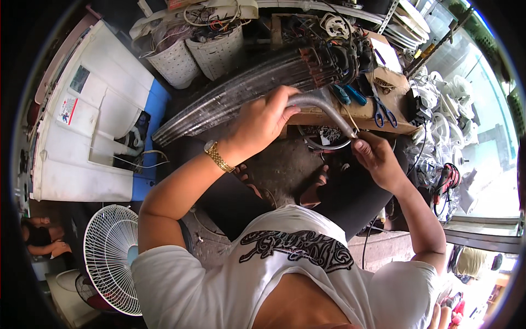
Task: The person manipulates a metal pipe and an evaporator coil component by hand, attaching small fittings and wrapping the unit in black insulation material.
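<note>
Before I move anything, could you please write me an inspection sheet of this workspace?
Surface: wooden bench, bearing mixed tools and parts.
Job's things: gray hose, bent, its right end lower.
Clutter: blue-handled scissors; white plastic parts heaped at right; long dark ribbed piece, slanting.
Hands: left hand grips the hose; right hand pinches at its lower end.
Cables: tangled wires atop two white bins.
Surroundings: white-and-blue appliance at left, white fan nearby.

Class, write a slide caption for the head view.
Left hand and right hand hold a bent grey hose near a wooden workbench bearing blue-handled scissors.
</note>
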The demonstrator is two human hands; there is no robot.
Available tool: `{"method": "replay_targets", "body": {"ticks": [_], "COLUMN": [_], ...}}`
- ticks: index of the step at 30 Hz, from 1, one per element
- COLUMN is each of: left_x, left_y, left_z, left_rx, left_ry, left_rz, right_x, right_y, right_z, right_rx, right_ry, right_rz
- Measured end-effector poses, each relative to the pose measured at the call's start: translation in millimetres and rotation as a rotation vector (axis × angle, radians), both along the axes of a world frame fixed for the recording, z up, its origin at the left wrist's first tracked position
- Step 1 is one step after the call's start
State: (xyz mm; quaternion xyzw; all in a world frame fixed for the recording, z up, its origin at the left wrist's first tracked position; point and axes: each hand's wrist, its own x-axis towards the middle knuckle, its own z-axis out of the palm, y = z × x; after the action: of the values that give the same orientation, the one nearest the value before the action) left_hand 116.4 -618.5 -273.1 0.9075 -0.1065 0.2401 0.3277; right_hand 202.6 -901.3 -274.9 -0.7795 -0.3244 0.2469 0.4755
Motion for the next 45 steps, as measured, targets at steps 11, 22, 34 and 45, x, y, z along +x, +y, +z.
{"method": "replay_targets", "body": {"ticks": [11, 22, 34, 45], "left_x": [-12.8, 24.7, 34.9, 32.8], "left_y": [-11.2, 19.7, -56.1, -65.1], "left_z": [3.1, 6.5, -89.9, -107.1], "left_rx": [-1.563, -1.007, -1.232, -1.143], "left_ry": [1.274, 0.941, -0.139, -0.066], "left_rz": [-1.103, -0.711, -0.349, -0.384], "right_x": [44.3, 41.0, -24.4, 75.8], "right_y": [-9.4, 50.3, 124.7, 36.5], "right_z": [-10.3, -33.0, -149.9, -96.7], "right_rx": [0.038, 0.349, 0.872, 0.665], "right_ry": [-0.383, 0.028, 0.354, 0.047], "right_rz": [0.155, 0.104, -0.357, -0.429]}}
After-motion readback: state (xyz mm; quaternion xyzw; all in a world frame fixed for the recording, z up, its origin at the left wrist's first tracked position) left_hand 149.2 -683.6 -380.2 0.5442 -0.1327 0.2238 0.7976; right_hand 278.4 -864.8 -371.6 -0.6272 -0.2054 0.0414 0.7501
